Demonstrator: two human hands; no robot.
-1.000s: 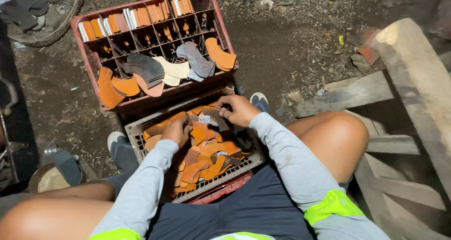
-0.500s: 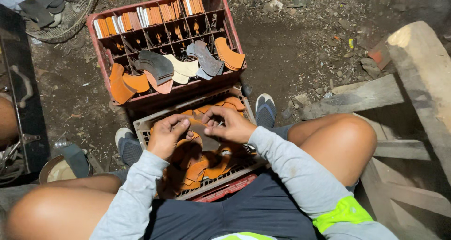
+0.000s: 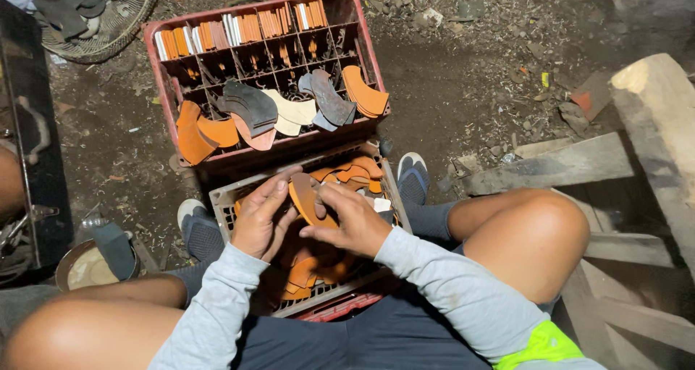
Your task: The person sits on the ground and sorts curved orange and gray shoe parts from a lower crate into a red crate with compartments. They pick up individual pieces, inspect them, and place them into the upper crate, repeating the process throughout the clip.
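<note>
- Orange curved piece (image 3: 304, 200) partly covered by fingers of left hand (image 3: 264, 221) and right hand (image 3: 351, 221); lower end out of sight.
- Grey crate (image 3: 224, 196) near edge hidden under both forearms; pieces at its middle lost in deep shadow.
- Red crate (image 3: 163, 87) back compartments too dark to tell contents; upright strips along far rim too small to count.
- Round basket (image 3: 127, 22) cut off by top edge.
- Dark shape at left edge cut off, kind unclear.
- Wooden beam (image 3: 655, 124) cut off by right edge.
- Round tin (image 3: 83, 268) half covered by dark flat piece.
</note>
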